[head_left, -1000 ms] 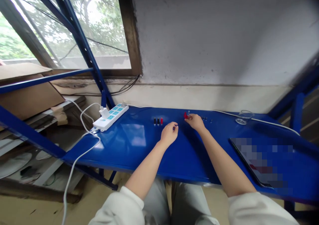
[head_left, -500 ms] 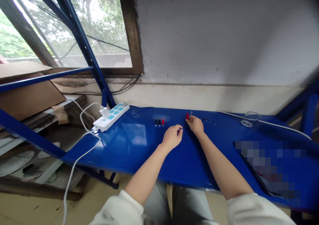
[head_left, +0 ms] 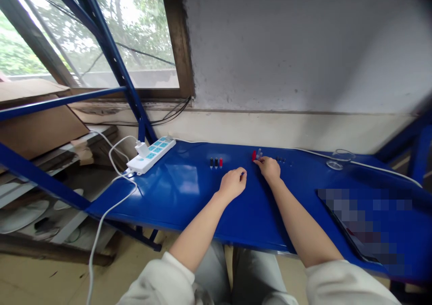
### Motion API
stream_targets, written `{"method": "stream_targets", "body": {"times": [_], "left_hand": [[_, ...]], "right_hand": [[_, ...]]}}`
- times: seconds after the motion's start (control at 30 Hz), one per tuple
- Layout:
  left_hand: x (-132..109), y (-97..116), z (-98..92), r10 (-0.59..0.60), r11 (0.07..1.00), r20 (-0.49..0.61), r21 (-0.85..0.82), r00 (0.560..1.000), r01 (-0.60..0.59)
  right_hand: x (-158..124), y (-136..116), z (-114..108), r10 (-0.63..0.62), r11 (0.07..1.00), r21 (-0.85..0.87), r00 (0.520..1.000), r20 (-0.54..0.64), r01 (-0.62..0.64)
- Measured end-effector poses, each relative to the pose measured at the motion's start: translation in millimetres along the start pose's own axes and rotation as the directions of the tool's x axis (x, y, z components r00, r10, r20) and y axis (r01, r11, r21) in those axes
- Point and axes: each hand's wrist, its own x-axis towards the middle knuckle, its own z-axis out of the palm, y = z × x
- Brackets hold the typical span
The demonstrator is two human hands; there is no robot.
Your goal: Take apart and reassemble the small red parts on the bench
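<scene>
My left hand (head_left: 233, 182) hovers over the blue table with its fingers curled together; what they hold, if anything, is hidden. Beyond it stand three small cylinders with pale lower ends: a black one (head_left: 211, 163), another black one (head_left: 216, 163) and a red one (head_left: 221, 163). My right hand (head_left: 270, 169) is closed, thumb and fingertips together beside a small red piece (head_left: 254, 155). Whether the fingertips grip anything cannot be made out. Some clear small pieces (head_left: 259, 152) stand just right of the red piece, partly behind the fingers.
Several tiny dark and clear parts (head_left: 281, 160) lie right of my right hand. A white power strip (head_left: 151, 155) with cables sits at the left. A round clear container (head_left: 334, 165) stands at the back right, near a white cable. A dark flat item (head_left: 354, 233), pixelated, lies front right.
My right hand has shifted slightly right, uncovering more of the red piece and the clear pieces. My left hand has hardly moved, and the three cylinders stand as before.
</scene>
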Motion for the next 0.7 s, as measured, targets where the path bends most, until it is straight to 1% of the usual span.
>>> {"method": "stream_targets", "body": {"times": [0.07,0.1,0.2,0.27,0.4,0.5,0.6,0.7], "left_hand": [[-0.2,-1.5,-1.3,-0.073,0.996,-0.016,0.040,0.997,0.073],[0.1,-2.9,-2.1,-0.115,0.992,-0.045,0.056,0.992,0.117],[2.2,-9.3,-6.0,-0.223,0.970,-0.159,0.064,0.962,0.235],[4.2,-14.3,-9.5,-0.275,0.955,-0.206,0.049,0.939,0.291],[7.1,-22.5,-14.5,-0.364,0.930,-0.226,-0.032,0.903,0.367],[7.6,-26.2,-14.2,-0.394,0.919,-0.218,-0.076,0.893,0.387],[7.5,-28.3,-12.9,-0.374,0.924,-0.206,-0.001,0.904,0.382],[7.8,-30.8,-12.6,-0.344,0.930,-0.224,0.056,0.912,0.364]], "right_hand": [[-0.4,-1.3,-1.3,0.026,1.000,-0.019,1.000,0.014,-0.025],[-0.9,-2.0,-2.1,0.038,0.999,-0.024,0.999,0.023,-0.038],[-3.9,-4.6,-6.1,0.039,0.998,-0.041,0.998,0.042,-0.037],[-7.8,-7.3,-10.3,0.021,0.996,-0.085,0.999,0.050,-0.017],[-17.8,-14.2,-19.7,-0.004,0.978,-0.207,0.998,0.070,0.019],[-23.4,-18.2,-24.7,-0.008,0.970,-0.240,0.995,0.095,0.030],[-26.1,-20.1,-28.1,0.007,0.969,-0.244,0.993,0.114,0.021],[-28.9,-20.6,-32.0,0.016,0.969,-0.246,0.991,0.133,0.017]]}}
